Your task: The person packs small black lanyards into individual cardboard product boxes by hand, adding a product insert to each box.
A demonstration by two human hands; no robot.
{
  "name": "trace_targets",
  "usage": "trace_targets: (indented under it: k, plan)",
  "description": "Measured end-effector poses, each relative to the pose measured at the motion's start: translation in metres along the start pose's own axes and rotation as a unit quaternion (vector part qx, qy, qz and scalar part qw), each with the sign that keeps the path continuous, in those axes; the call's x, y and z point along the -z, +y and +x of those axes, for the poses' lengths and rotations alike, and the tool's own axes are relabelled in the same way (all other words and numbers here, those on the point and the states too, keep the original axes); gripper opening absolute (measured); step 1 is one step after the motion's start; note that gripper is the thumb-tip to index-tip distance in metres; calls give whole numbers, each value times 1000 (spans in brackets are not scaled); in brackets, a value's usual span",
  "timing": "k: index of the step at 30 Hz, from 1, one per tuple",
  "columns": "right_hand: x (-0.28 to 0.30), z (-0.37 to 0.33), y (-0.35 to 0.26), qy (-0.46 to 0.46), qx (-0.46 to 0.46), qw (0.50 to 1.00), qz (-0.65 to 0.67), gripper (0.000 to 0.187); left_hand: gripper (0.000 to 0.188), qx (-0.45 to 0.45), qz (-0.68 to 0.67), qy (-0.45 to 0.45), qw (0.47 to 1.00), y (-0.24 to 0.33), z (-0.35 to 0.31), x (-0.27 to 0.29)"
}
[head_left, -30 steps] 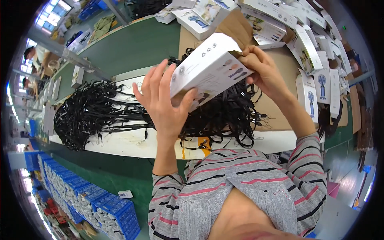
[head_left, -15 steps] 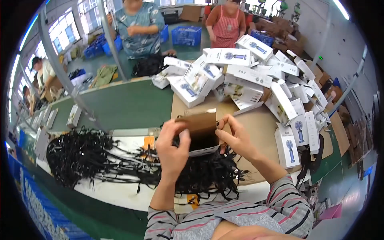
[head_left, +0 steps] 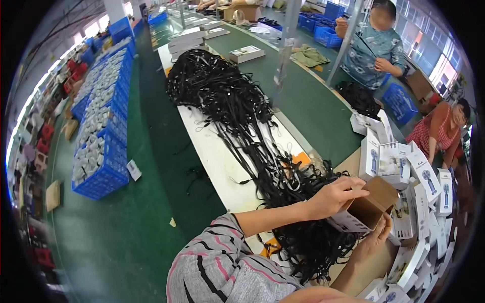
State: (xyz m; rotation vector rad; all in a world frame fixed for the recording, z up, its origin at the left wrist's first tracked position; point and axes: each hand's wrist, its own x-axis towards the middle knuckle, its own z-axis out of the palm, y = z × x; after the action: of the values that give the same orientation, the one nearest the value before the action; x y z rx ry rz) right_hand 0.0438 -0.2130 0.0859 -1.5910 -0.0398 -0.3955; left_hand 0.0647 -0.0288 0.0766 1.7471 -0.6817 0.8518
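Note:
An open cardboard box [head_left: 348, 220], white and printed outside and brown inside, is held between my hands above a heap of black cables. My left hand [head_left: 336, 197] closes on its near left rim, with the fingers bent over the edge. At the lower right side, my right hand [head_left: 376, 236] grips the box with thumb and fingers. Its brown flap [head_left: 382, 192] stands up at the far side. The bottom of the box's inside is in shadow. Below lie the tangled black cables [head_left: 316, 247], which stretch away to a larger bundle [head_left: 222, 86].
White printed boxes [head_left: 427, 177] are heaped at the right. A green belt [head_left: 313, 101] runs beside the white table [head_left: 202, 146], with a flat box [head_left: 247, 54] on it. Blue crates [head_left: 103, 161] full of white parts line the left floor. Two co-workers [head_left: 371, 48] are across the belt.
The view has swung left, bringing the crates and aisle into sight. My left hand has come to the box's rim, and my right hand has shifted down its side.

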Motion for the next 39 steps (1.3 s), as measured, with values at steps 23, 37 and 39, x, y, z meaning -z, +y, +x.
trace_targets:
  k: [23,37,39]
  plan:
    - [6,4,26,-33,200,973,-111,97,65,145,-298,-121,936,-31,-29,-52]
    - [16,25,43,16,216,968,-125,89,96,196,-205,-234,930,-54,-39,-59]
    - [18,25,38,15,178,977,-114,92,93,267,-251,-240,899,-65,-43,-51]
